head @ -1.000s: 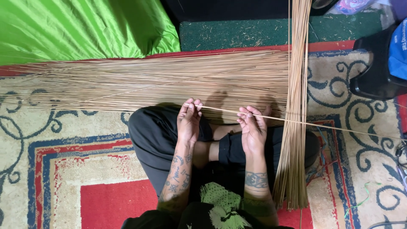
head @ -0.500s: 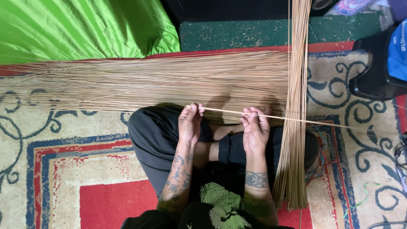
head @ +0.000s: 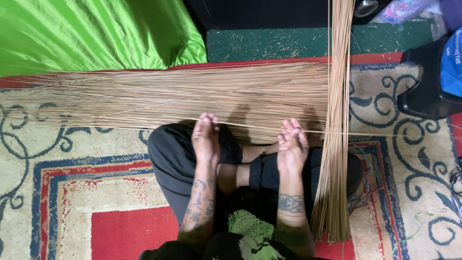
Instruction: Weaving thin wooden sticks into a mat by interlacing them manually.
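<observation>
I sit cross-legged on a patterned carpet. A wide layer of thin tan sticks [head: 159, 96] lies sideways in front of my knees. A second bundle of sticks [head: 337, 120] runs upright across its right end, over my right knee. My left hand [head: 206, 139] and my right hand [head: 291, 147] both pinch one single thin stick [head: 250, 126] at their fingertips. That stick stretches sideways along the near edge of the layer and reaches past the upright bundle to the right.
A bright green cloth [head: 91, 33] lies at the back left and a dark green mat [head: 298, 43] at the back middle. A black object with a blue thing [head: 433, 82] stands at the right. The carpet [head: 72, 192] has red, blue and cream patterns.
Both hands have shifted slightly along the single stick, the right hand a little lower and closer to me. The stick layers have not moved.
</observation>
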